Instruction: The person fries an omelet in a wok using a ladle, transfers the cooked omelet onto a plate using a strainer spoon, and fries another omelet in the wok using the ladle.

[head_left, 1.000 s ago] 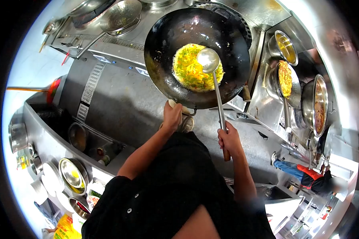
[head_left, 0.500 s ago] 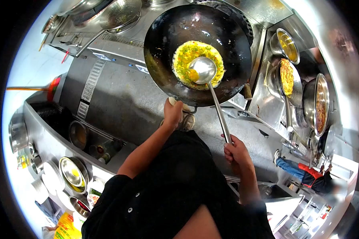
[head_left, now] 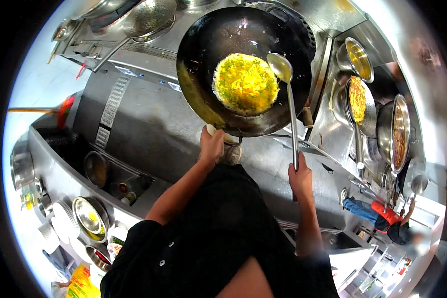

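Note:
A large black wok (head_left: pixel 198 44) fills the top middle of the head view. In it lies a round yellow omelette (head_left: pixel 246 82) flecked with green and bits of orange. My left hand (head_left: pixel 212 147) is closed on the near rim of the wok, with a pale folded cloth (head_left: pixel 222 135) between fingers and metal. My right hand (head_left: pixel 301 178) grips the long handle of a steel ladle (head_left: pixel 280 67). The ladle's bowl is over the wok's right side, beside the omelette's upper right edge; whether it touches the wok I cannot tell.
Right of the wok, a strainer (head_left: pixel 368 111) holds a browned omelette (head_left: pixel 357 99), between a pot of yellow liquid (head_left: pixel 358 58) and a pot of brownish food (head_left: pixel 399 133). Another strainer (head_left: pixel 149 20) lies at upper left. Bowls and plates (head_left: pixel 64 220) stand lower left. Another person (head_left: pixel 390 218) works at far right.
The ladle has moved off the omelette to the right, and my right hand has shifted right with it. The wok has tilted or shifted slightly toward me and left.

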Demonstrator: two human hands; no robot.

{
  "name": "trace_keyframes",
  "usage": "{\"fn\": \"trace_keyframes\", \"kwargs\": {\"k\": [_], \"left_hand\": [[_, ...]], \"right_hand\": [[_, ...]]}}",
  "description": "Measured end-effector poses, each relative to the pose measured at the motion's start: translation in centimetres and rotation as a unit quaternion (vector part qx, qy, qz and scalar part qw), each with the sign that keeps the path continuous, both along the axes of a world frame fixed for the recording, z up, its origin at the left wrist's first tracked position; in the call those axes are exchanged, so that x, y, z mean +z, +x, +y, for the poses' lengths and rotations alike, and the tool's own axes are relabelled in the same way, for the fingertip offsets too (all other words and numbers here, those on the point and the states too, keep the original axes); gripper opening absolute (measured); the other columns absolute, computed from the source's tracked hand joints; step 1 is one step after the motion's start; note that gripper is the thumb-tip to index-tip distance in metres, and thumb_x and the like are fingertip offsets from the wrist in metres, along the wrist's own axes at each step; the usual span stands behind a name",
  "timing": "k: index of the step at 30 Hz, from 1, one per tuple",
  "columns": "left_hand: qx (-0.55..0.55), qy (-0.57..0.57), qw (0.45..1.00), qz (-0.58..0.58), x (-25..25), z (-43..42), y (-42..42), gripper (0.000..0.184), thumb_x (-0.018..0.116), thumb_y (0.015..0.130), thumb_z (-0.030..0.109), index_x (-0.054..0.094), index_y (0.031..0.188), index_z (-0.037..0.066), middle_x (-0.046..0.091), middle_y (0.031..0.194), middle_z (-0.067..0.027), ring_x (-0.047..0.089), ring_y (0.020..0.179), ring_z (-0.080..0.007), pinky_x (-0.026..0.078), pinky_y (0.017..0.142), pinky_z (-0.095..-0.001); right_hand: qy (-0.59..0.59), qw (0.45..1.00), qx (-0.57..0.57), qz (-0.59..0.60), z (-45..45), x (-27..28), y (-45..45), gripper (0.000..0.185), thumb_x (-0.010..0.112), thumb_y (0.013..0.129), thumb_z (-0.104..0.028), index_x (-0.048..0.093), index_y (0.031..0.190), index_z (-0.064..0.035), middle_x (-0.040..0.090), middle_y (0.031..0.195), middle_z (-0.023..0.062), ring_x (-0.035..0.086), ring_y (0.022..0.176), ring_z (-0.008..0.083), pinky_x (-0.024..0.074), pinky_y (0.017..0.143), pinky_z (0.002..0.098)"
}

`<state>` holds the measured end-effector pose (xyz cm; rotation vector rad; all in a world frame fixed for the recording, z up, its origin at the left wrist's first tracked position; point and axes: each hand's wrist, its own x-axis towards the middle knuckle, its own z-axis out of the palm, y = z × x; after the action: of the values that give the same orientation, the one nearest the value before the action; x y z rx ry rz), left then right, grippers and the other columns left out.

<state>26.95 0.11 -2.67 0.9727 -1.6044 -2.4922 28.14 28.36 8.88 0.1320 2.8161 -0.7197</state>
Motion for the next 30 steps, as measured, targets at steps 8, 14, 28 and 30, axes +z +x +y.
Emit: {"fn": "trace_keyframes", "kwargs": {"k": [8, 14, 28, 30], "left_hand": [[0.006, -0.03, 0.998, 0.052, -1.0, 0.2, 0.0, 0.021, 0.054, 0.087, 0.013, 0.046, 0.102, 0.002, 0.058, 0.078, -0.007, 0.054, 0.061, -0.0145, 0.045, 0.054, -0.0349], [0.013, -0.057, 0.998, -0.021, 1.0, 0.1, 0.0, 0.027, 0.055, 0.078, 0.008, 0.052, 0.102, -0.004, 0.06, 0.09, -0.0103, 0.057, 0.078, -0.018, 0.048, 0.068, -0.0334], [-0.011, -0.009, 1.0, 0.014, -1.6, 0.0, 0.1, 0.021, 0.055, 0.085, 0.011, 0.043, 0.101, 0.004, 0.052, 0.078, -0.0069, 0.047, 0.051, -0.0132, 0.039, 0.044, -0.0332], [0.007, -0.016, 0.999, 0.033, -2.2, 0.1, 0.1, 0.022, 0.055, 0.086, 0.012, 0.042, 0.102, 0.005, 0.052, 0.076, -0.0069, 0.046, 0.047, -0.0123, 0.038, 0.041, -0.0331]], "right_hand": [[-0.36, 0.9, -0.069, -0.236, -6.4, 0.8, -2.6, 0.034, 0.054, 0.089, -0.012, 0.049, 0.122, -0.0034, 0.049, 0.063, 0.0001, 0.045, 0.044, 0.0076, 0.0389, 0.039, 0.025], [-0.336, 0.904, -0.043, -0.261, -6.6, 1.2, -1.8, 0.04, 0.054, 0.088, -0.01, 0.048, 0.128, -0.0045, 0.046, 0.059, -0.0002, 0.045, 0.044, 0.0081, 0.0388, 0.039, 0.0247], [-0.327, 0.863, -0.131, -0.362, -0.2, 7.3, 2.2, 0.044, 0.056, 0.089, -0.009, 0.048, 0.132, -0.0067, 0.046, 0.061, -0.0013, 0.043, 0.044, 0.0087, 0.0358, 0.04, 0.0254], [-0.263, 0.905, -0.103, -0.318, 1.1, 6.9, 2.4, 0.047, 0.057, 0.088, -0.01, 0.047, 0.133, -0.0065, 0.047, 0.06, -0.001, 0.045, 0.044, 0.0091, 0.0374, 0.04, 0.0262]]}}
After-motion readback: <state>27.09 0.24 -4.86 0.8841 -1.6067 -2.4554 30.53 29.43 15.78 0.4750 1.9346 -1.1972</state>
